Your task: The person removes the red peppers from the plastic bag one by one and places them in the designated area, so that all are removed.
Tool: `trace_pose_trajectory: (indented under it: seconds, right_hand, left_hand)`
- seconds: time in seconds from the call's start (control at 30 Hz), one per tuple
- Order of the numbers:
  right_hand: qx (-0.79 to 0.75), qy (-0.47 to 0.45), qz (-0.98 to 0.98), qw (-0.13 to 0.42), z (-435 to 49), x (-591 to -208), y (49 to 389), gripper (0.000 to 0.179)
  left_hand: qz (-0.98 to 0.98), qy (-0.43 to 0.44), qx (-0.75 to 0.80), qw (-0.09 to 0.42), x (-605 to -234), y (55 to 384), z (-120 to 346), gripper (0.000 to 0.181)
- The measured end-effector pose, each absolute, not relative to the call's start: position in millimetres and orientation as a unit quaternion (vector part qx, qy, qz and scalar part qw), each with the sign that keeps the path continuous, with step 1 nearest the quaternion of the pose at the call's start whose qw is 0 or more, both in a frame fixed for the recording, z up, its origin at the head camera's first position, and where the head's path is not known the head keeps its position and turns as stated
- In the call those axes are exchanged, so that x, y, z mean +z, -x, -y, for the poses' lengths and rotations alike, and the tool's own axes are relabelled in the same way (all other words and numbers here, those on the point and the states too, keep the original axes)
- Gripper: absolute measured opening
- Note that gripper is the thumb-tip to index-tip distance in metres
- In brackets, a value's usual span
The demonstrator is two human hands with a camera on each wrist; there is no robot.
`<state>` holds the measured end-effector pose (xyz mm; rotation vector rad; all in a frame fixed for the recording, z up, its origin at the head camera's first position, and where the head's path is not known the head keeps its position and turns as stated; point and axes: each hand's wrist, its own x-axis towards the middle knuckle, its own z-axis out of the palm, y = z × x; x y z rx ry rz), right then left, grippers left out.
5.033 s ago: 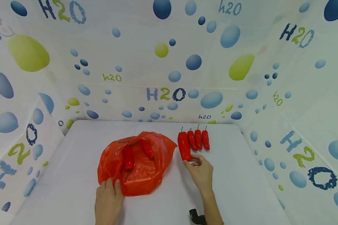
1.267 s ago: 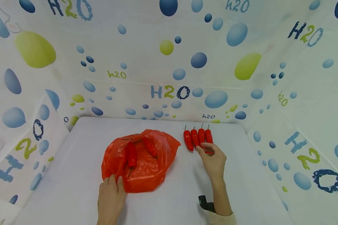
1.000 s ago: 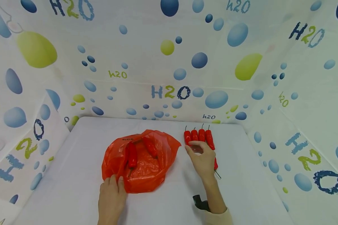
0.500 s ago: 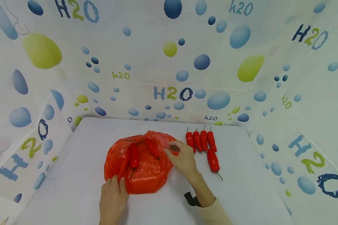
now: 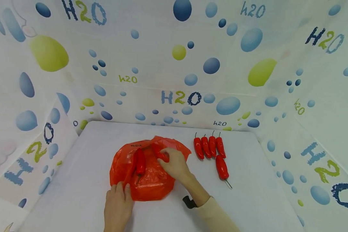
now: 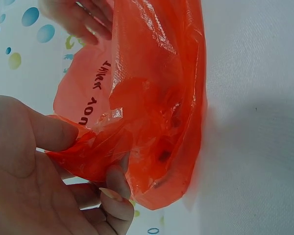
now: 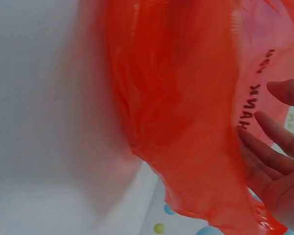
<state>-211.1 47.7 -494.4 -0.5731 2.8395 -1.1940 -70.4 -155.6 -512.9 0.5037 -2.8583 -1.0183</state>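
Note:
An orange-red plastic bag [image 5: 153, 190] lies with its mouth open on the table. My left hand [image 5: 119, 204] grips the near left edge of the bag; in the left wrist view, the thumb and fingers pinch the film. Inside the bag are two red chili peppers: a left chili [image 5: 140, 162] and a right chili [image 5: 156, 151]. My right hand [image 5: 175, 164] reaches into the bag beside the right chili and partly covers it. In the right wrist view, its thumb and fingers [image 7: 269, 152] are spread apart at the bag's opening.
To the right of the bag, several red chilies [image 5: 205, 148] stand in a row, stems away from me. A plumper chili [image 5: 221, 167] lies just nearer, stem toward me. A dark device [image 5: 189, 202] sits at my right wrist. Printed sheets [image 5: 145, 51] hang behind the white table [image 5: 249, 193].
Five seconds ago my right hand held a chili at the row's left end. Later it left the plumper chili below the row and moved left into the bag. The left hand stayed on the bag.

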Motion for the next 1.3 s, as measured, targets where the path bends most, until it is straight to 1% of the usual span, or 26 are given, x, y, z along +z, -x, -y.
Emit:
trace_pose_trajectory:
  seconds: [0.2,0.37,0.5,0.83,1.0,1.13,1.3]
  right_hand:
    - [-0.36,0.19,-0.913,0.015,-43.5,-506.0,217.1,0.039]
    - [-0.343,0.191,-0.919,0.024,-41.9,-514.7,221.7,0.041]
    - [-0.33,0.192,-0.924,0.026,-40.3,-522.3,226.3,0.042]
    - [-0.305,0.153,-0.937,0.07,-34.4,-532.0,232.7,0.045]
    - [-0.275,0.145,-0.948,0.068,-31.1,-535.8,235.6,0.047]
    - [-0.282,0.149,-0.946,0.058,-30.5,-536.2,235.4,0.041]
    - [-0.316,0.151,-0.935,0.056,-32.1,-536.9,234.6,0.027]
  left_hand:
    - [0.929,-0.165,-0.329,0.031,-511.8,70.7,155.0,0.037]
    - [0.929,-0.169,-0.328,0.021,-512.0,71.6,155.0,0.037]
    - [0.93,-0.168,-0.327,0.023,-512.0,71.4,154.8,0.037]
    - [0.93,-0.168,-0.326,0.026,-513.8,71.0,154.0,0.036]
    - [0.931,-0.168,-0.324,0.027,-513.4,70.5,153.0,0.037]
    - [0.93,-0.169,-0.324,0.022,-513.5,70.9,152.5,0.037]
    - [0.93,-0.167,-0.325,0.037,-513.3,70.1,152.2,0.036]
